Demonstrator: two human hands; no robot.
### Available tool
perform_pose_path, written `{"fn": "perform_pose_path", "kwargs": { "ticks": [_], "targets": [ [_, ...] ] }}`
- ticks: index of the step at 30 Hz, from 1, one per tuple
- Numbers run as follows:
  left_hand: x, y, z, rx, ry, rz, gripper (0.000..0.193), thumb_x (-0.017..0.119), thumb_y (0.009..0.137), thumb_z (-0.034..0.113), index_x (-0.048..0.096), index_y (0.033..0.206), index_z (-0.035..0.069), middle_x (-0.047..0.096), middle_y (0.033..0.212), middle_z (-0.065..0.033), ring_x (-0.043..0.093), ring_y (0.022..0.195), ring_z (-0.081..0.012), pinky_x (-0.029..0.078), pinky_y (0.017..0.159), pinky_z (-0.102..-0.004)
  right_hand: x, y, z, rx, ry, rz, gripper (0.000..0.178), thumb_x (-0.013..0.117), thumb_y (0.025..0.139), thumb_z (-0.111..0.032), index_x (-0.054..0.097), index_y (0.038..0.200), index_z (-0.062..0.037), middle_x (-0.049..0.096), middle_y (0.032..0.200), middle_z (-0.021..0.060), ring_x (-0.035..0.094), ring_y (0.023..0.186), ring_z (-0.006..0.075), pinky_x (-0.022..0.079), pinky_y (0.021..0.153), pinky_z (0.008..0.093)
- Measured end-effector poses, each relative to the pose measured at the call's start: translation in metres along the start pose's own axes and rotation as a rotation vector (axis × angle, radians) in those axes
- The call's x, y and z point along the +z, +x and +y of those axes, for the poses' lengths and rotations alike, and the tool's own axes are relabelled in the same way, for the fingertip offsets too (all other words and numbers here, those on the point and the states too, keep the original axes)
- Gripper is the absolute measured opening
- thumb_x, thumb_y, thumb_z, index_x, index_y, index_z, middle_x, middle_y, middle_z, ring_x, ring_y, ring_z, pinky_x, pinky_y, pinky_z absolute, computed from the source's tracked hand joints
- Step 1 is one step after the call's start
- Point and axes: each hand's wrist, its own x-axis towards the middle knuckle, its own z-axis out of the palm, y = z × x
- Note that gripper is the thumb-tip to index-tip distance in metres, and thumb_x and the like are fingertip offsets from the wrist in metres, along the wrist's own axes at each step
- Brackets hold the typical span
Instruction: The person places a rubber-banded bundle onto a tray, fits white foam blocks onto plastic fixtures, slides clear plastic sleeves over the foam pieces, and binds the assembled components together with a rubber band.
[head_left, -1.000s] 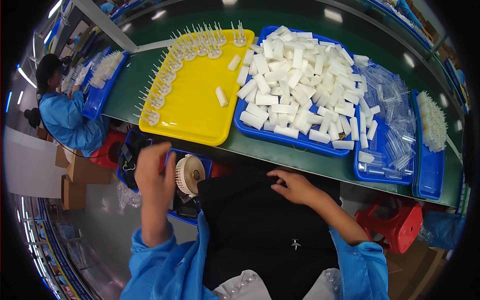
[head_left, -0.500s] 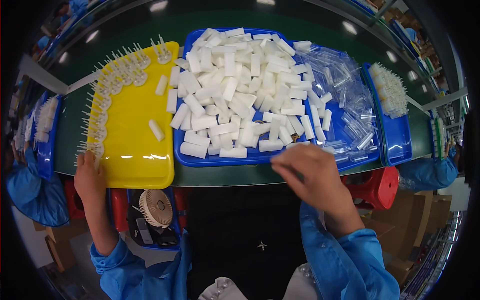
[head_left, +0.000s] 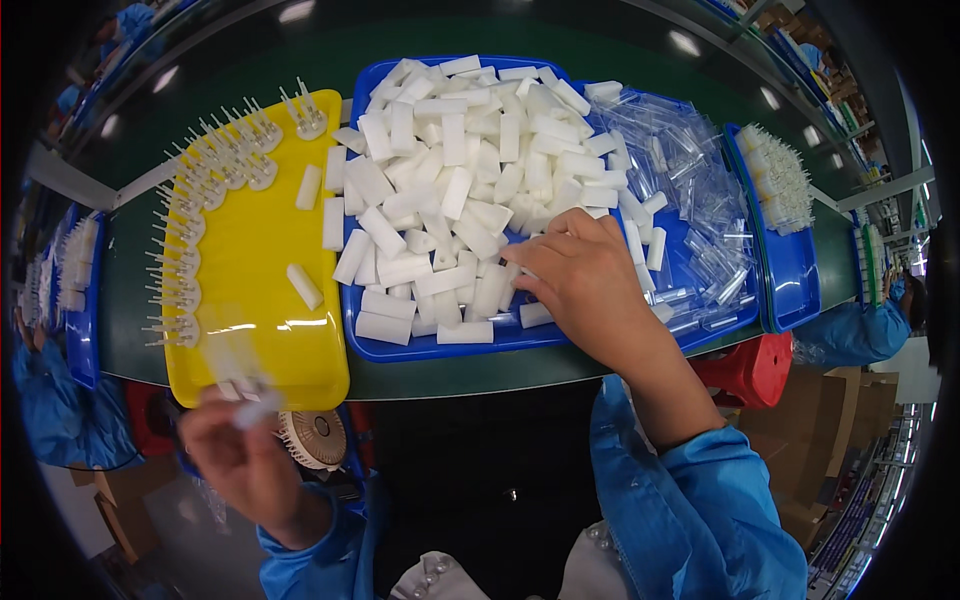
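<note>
Pinching blurred white plastic piece (head_left: 258, 410): left hand (head_left: 240, 455); right hand (head_left: 590, 280) narrow, likely because oblong white foam blocks (head_left: 455, 195) crowd; hold unclear.

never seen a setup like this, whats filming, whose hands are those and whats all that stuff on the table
There's no machine: these are a person's bare hands, filmed downward by a wide fisheye camera on their head, so straight edges bend.

On the green table, a yellow tray at left holds white pronged pieces and two loose white blocks. The middle blue tray is heaped with more blocks, and clear plastic pieces lie just right of it.

The left hand holds a blurred whitish piece. The right hand is at the heaped blocks; whether it grips one is unclear.
</note>
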Motion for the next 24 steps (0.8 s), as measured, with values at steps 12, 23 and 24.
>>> {"fn": "perform_pose_path", "kwargs": {
  "ticks": [12, 23, 24],
  "targets": [
    [0.098, -0.024, -0.018, -0.331, -0.458, -0.449, 0.026, 0.061, 0.08, 0.0, 0.042, 0.097, 0.004, 0.049, 0.093, -0.0131, 0.06, 0.08, -0.0247, 0.054, 0.068, -0.0354, -0.009, -0.024, -0.013, 0.044, 0.59, 0.437, 0.048, 0.06, 0.08, 0.002, 0.038, 0.123, -0.0007, 0.058, 0.084, 0.0132, 0.061, 0.068, 0.0267, 0.049, 0.059, 0.0311],
    [0.11, -0.032, -0.017, -0.528, -0.915, -0.509, 0.015, 0.061, 0.082, 0.0, 0.055, 0.096, 0.002, 0.055, 0.107, -0.0217, 0.057, 0.073, -0.0131, 0.046, 0.055, -0.0211, -0.014, -0.056, -0.004, 0.062, 0.3, 0.292, 0.036, 0.06, 0.071, 0.005, 0.062, 0.107, -0.0026, 0.062, 0.101, 0.0156, 0.063, 0.087, 0.029, 0.052, 0.074, 0.033],
    [0.112, -0.032, -0.016, -0.527, -0.916, -0.513, 0.015, 0.061, 0.082, 0.0, 0.055, 0.096, 0.002, 0.055, 0.107, -0.0217, 0.057, 0.073, -0.0131, 0.046, 0.055, -0.0211, -0.015, -0.057, -0.004, 0.064, 0.298, 0.295, 0.036, 0.06, 0.071, 0.005, 0.062, 0.107, -0.0026, 0.062, 0.101, 0.0156, 0.063, 0.087, 0.029, 0.052, 0.074, 0.033]
  ]
}}
